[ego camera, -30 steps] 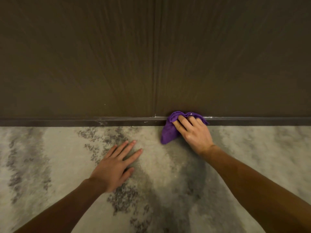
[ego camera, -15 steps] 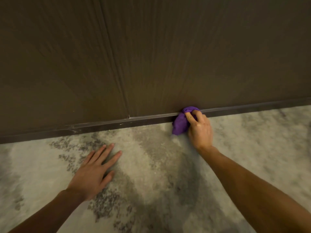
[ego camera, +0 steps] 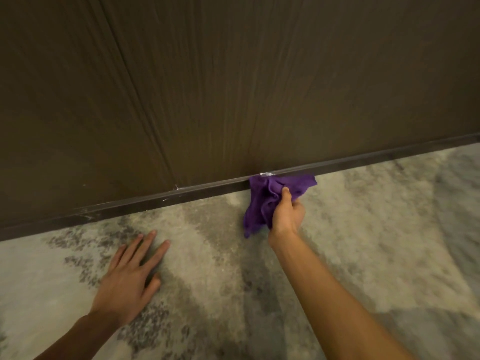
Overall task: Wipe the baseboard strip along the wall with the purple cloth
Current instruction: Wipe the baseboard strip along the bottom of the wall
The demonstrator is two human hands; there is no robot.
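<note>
A dark baseboard strip (ego camera: 161, 201) runs along the foot of the brown wood-grain wall (ego camera: 233, 87), rising from lower left to upper right. My right hand (ego camera: 287, 214) grips the purple cloth (ego camera: 262, 201), thumb on top. The cloth's upper edge touches the strip near a whitish smear (ego camera: 267, 174), and its lower end hangs down to the floor. My left hand (ego camera: 132, 276) lies flat on the floor with fingers spread, well left of the cloth and a little short of the strip.
The floor (ego camera: 363, 229) is pale grey stone-look with dark mottled patches. A vertical seam (ego camera: 135, 100) splits the wall panels. Small white scuffs (ego camera: 176, 188) mark the strip left of the cloth.
My right hand has slid the cloth rightward along the strip and turned, so the cloth now spreads out more. The view has swung so the strip tilts more steeply. My left hand stays planted.
</note>
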